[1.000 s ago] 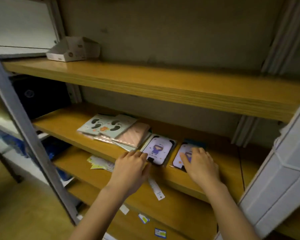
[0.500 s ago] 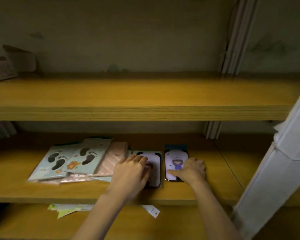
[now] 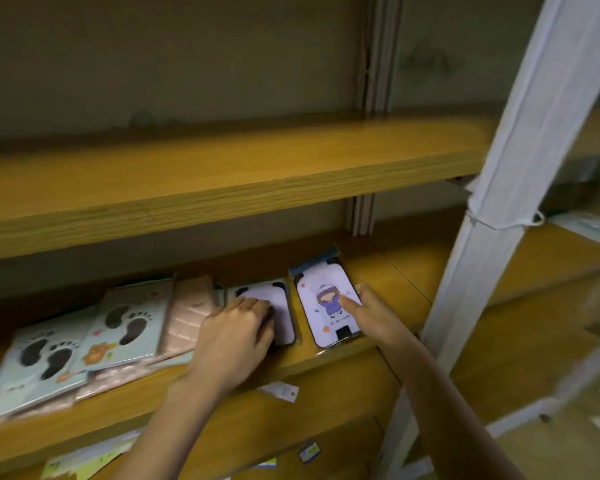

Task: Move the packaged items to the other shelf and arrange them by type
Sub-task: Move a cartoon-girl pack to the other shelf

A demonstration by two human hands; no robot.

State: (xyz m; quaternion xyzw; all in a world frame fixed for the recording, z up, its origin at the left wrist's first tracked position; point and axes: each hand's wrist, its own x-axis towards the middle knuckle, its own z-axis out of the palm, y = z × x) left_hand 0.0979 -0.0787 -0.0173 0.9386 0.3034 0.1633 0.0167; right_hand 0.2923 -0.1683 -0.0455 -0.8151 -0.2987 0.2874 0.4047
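Your right hand [image 3: 371,315] lay open, fingertip on right phone case [image 3: 328,303]; left hand [image 3: 238,332] curled loose over left case [image 3: 278,306], gripping nothing. Both cases side by side on middle shelf [image 3: 326,362], long axes front-to-back, each straight under own hand.

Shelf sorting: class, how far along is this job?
Done: footprint packs and pink packs lie grouped at left. In hand: left hand and right hand each press a cartoon phone case, side by side. Left: loose slips on the lower shelf.
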